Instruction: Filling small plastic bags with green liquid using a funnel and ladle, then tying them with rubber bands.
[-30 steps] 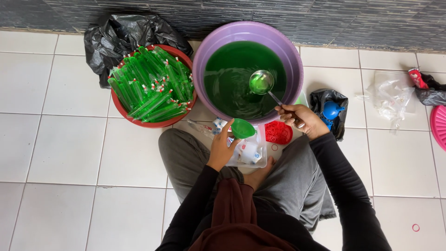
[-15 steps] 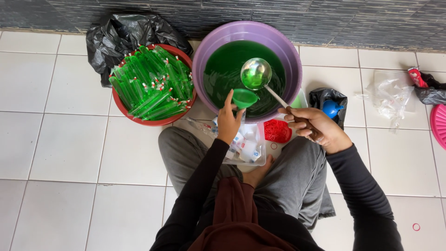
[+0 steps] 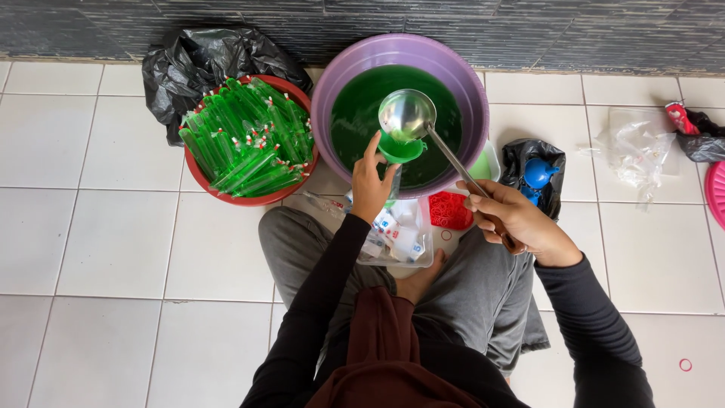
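On a white tiled floor (image 3: 98, 249), seen from above, a person sits cross-legged in grey trousers and black sleeves. Right hand (image 3: 512, 219) is closed around the handle of a metal ladle (image 3: 408, 115), whose long shaft slants up and left so that its bowl hangs tilted over a small green funnel (image 3: 400, 148). Left hand (image 3: 371, 185) is just below the funnel, fingers wrapped around the neck of a thin clear plastic bag (image 3: 393, 185) that hangs from the funnel, thumb raised beside the funnel's rim. Ladle bowl and funnel are touching or nearly so; which one cannot be told.

Both sit above the near edge of a wide purple basin (image 3: 326, 83) filled with dark green liquid. To its left, touching or just beside it, a red bowl (image 3: 249, 198) is heaped with long sealed tubes of green liquid (image 3: 245, 136), tied with red and white bands. A crumpled black plastic bag (image 3: 196, 60) lies behind the red bowl.

Between the knees, a clear tray (image 3: 400, 234) holds small white packets. Just right of it lies a pile of red rubber bands (image 3: 449, 210). Further right, another black bag (image 3: 538, 174) holds something blue, and loose clear plastic (image 3: 630, 151) lies well apart.
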